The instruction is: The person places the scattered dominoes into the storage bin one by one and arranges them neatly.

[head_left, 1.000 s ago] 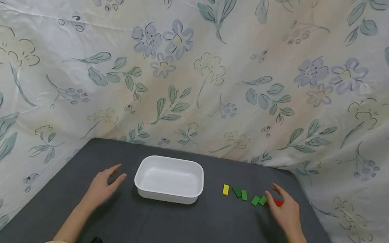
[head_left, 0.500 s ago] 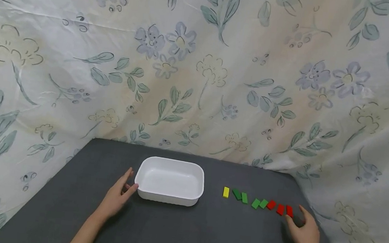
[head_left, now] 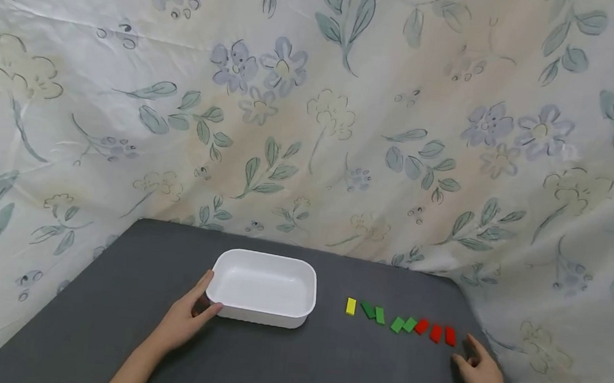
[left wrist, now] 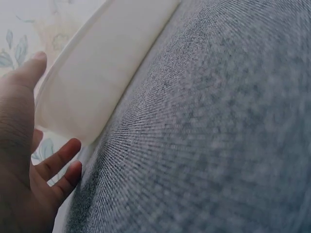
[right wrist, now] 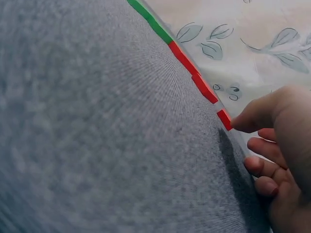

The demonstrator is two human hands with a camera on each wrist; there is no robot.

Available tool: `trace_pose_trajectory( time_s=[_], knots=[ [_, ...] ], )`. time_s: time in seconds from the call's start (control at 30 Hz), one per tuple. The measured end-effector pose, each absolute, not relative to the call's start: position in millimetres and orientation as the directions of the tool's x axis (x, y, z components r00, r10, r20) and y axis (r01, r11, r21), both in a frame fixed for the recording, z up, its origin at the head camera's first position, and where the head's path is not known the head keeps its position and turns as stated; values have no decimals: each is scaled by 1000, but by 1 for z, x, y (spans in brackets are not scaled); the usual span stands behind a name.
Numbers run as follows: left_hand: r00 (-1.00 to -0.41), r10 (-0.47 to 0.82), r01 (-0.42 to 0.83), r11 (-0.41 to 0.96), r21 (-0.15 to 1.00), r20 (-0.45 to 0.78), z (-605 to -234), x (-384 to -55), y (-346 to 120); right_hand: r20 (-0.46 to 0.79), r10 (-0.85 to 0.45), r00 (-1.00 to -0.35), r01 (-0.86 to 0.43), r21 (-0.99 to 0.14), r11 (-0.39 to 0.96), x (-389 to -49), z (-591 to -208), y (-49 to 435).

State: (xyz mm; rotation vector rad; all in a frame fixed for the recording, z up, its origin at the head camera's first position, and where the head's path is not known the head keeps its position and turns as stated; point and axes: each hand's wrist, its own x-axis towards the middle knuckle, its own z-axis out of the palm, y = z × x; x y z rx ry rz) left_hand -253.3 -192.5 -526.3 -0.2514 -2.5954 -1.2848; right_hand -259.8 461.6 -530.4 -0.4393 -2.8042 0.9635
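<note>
A white rectangular tray (head_left: 267, 318) stands on the dark cloth-covered table. At its left end my left hand (head_left: 184, 318) has its thumb by the near corner and its fingers along the left side, spread rather than curled. The left wrist view shows the thumb over the tray's rim (left wrist: 92, 80); whether it presses there I cannot tell. Far right, my right hand (head_left: 480, 375) hovers just beyond the outermost red block (head_left: 450, 336), fingers loosely bent and holding nothing. In the right wrist view its thumb overlaps the end of the red block (right wrist: 224, 119); contact is unclear.
Several small flat blocks form a row right of the tray: a yellow block (head_left: 351, 306), green blocks (head_left: 396, 324), then red blocks (head_left: 422, 326). A floral curtain (head_left: 313, 124) hangs behind the table and at both sides.
My left hand has moved right, up to the tray's left end. The right hand has moved right and nearer to me, uncovering the red blocks; its fingers are now more bent.
</note>
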Motion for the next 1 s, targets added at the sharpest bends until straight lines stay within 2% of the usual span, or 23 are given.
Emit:
trace_pose_trajectory(
  time_s=[0.13,0.33,0.63,1.0],
  knots=[
    [-960,62,257,586,768,273,-529,-251,-190,35,262,-964,193,-581,791,-253,-535,465],
    [-962,64,252,578,776,265,-532,-254,-192,70,175,-982,126,-444,887,-259,-534,463],
    [-962,63,253,576,777,267,-528,-256,-196,116,149,-982,101,-340,935,-269,-531,454],
    [-963,60,249,567,785,263,-529,-256,-195,124,152,-981,102,-338,935,-278,-530,464]
  ],
)
